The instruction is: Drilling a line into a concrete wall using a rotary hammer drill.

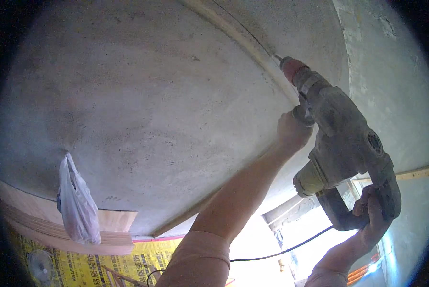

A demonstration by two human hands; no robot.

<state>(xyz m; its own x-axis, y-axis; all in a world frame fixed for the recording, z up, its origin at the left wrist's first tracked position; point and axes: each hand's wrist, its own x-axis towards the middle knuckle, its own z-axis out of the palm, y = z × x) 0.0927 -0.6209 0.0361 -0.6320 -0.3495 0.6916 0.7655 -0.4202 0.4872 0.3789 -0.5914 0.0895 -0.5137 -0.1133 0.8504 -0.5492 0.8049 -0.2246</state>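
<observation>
A dusty grey rotary hammer drill [341, 117] is held up slantwise in both of my hands, its body toward the upper right. My left hand [293, 131] is closed around its side handle, behind the red collar. Lower down, my right hand [373, 217] grips the looped rear handle. The thin drill bit [276, 57] meets the grey cement surface [142, 105] beside a dark line drawn on it. Whether its tip has entered the surface I cannot tell.
A black cord [291, 249] trails left from the drill. At the left hangs a white plastic bag [80, 210], by stacked wooden boards [114, 237]. Yellow printed sheeting [87, 265] and a round fan [40, 267] are below. Orange pipes [358, 276] show lower right, near a bright opening.
</observation>
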